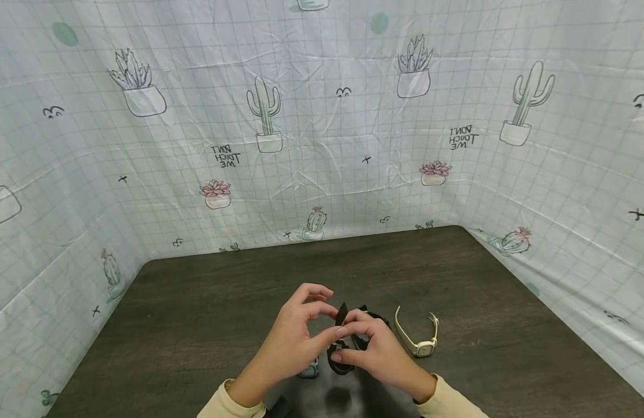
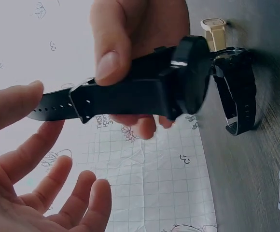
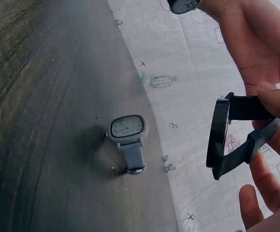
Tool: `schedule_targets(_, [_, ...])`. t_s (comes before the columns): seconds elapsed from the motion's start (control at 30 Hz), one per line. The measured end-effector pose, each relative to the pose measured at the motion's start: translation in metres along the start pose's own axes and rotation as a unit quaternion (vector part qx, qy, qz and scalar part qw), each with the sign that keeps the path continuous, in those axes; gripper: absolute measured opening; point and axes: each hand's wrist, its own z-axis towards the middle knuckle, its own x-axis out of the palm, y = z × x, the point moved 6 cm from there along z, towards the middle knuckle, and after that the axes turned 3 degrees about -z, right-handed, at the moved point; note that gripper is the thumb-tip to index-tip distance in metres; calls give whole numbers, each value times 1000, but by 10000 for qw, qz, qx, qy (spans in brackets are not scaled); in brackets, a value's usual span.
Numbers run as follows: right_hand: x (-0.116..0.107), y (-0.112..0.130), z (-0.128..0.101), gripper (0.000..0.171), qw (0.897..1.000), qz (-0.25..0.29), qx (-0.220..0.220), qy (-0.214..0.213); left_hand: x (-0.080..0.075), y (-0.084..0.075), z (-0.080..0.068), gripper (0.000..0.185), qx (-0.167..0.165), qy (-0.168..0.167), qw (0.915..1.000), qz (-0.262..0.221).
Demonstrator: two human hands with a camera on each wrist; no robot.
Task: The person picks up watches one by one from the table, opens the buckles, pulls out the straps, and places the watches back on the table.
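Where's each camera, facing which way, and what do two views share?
Head: on head, facing forward, down at the table; left hand, right hand, sleeves show.
Left wrist: on that wrist, facing the held black watch; both hands show partly.
Right wrist: on that wrist, facing black watch and table; both hands show partly.
Shared by wrists: black watch.

Stretches out dark and wood-grained — a table (image 1: pixel 196 325), rounded at both far corners. Carries a cream watch (image 1: pixel 424 348) toward the right, case at the near side, strap open and reaching away. Bears a black watch (image 2: pixel 239 92) just left of that, partly hidden in the head view, and — farther left, nearer — a blue watch (image 3: pixel 132 149), dial showing.
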Motion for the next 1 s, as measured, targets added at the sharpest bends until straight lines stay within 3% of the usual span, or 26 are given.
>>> schedule_targets(0.1, [-2,0,1,20,9995,301,124,37,0,6,-4,22,-193,105,9997,-107])
schedule_targets(0.27, [-7,-2,1,32,9950,820,564,123,4,25,-17,36,-558,548,9969,-34])
schedule_targets(0.4, [-8,-2,0,35,9947,755,686,128,12,37,-26,33,-615,763,9950,178])
schedule_targets(0.6, [-5,1,-2,39,9950,615,757,231,20,37,-29,19,-402,566,9974,192])
schedule_targets(0.73, [-6,0,-4,38,9959,538,677,250,19,35,-29,22,-268,396,9982,370])
schedule_targets(1.0, [-13,-3,-8,31,9967,605,463,287,14,37,-30,14,-367,424,9970,530])
